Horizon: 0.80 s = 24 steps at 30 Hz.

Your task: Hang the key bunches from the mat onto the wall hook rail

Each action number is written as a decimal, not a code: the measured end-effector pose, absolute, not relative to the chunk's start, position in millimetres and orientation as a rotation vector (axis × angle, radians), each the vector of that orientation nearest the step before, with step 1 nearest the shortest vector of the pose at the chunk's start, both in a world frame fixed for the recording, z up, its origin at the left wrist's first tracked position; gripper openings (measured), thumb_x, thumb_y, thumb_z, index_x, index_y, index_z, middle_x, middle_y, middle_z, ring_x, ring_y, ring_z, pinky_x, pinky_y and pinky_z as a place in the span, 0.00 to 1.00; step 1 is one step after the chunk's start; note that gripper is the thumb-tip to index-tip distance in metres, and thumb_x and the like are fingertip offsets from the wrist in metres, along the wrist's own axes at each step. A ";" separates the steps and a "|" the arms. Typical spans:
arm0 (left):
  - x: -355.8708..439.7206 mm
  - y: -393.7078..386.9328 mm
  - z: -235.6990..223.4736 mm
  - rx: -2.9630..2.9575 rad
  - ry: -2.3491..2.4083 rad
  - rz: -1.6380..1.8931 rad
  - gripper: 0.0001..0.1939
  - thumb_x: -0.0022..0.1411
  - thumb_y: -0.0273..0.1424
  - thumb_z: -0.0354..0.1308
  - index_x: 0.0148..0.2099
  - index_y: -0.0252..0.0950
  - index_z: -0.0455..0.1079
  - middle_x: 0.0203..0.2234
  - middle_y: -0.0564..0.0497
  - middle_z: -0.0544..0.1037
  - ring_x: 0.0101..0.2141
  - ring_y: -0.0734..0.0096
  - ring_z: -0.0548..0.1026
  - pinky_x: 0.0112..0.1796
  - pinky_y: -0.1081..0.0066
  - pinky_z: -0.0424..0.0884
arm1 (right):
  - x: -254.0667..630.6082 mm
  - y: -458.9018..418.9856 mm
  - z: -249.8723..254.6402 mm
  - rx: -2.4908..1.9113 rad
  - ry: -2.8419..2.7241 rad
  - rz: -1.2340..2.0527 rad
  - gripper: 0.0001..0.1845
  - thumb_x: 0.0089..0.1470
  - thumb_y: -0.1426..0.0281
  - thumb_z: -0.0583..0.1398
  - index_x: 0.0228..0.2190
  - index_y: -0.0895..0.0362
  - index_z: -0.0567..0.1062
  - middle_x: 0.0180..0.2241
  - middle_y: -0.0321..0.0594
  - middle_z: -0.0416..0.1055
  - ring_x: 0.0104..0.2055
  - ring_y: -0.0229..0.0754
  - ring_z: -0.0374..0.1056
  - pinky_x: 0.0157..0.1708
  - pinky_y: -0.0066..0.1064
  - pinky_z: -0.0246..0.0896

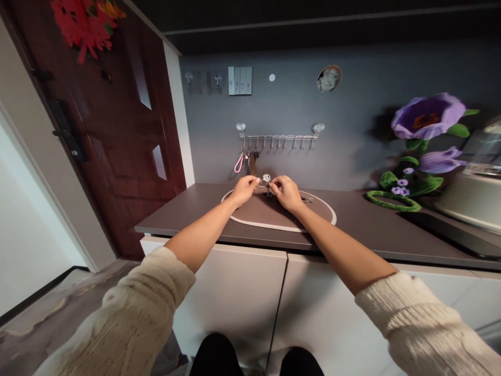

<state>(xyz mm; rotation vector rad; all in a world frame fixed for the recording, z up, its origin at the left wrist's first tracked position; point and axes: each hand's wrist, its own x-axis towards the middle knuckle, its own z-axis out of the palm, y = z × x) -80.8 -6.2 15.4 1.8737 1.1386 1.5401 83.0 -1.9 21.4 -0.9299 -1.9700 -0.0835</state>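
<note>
Small silvery key (266, 178) is up btwn the two hands, just above the mat (250, 216); I make it a key, tho detail's tiny. L hand (246, 189): thumb + index pinched narrow, tips on the key's L side. R hand (286, 192): also pinched narrow, gripping its R side, w/ something small hanging below, can't tell what. So key sits right at both sets of fingertips, to the R of L hand and L of R hand. Prob. held from both sides so one steadies while the other works; the mat prob. keeps metal off the counter (203, 203). Dark metal bits (308, 199) lie by R hand, unclear which. Behind: hook rail (279, 137) on wall, pink loop (238, 163) hanging at its L end, prob. for easy reach. Far R: purple flower (428, 117).
</note>
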 end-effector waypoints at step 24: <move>-81.2 -5.1 12.5 1.799 1.107 1.472 0.10 0.56 0.32 0.48 0.28 0.31 0.65 0.18 0.56 0.64 0.20 0.81 0.60 0.25 0.77 0.56 | 86.9 4.9 24.4 -0.831 -1.807 0.080 0.07 0.51 0.68 0.52 0.26 0.58 0.67 0.30 0.42 0.67 0.34 0.39 0.61 0.37 0.31 0.55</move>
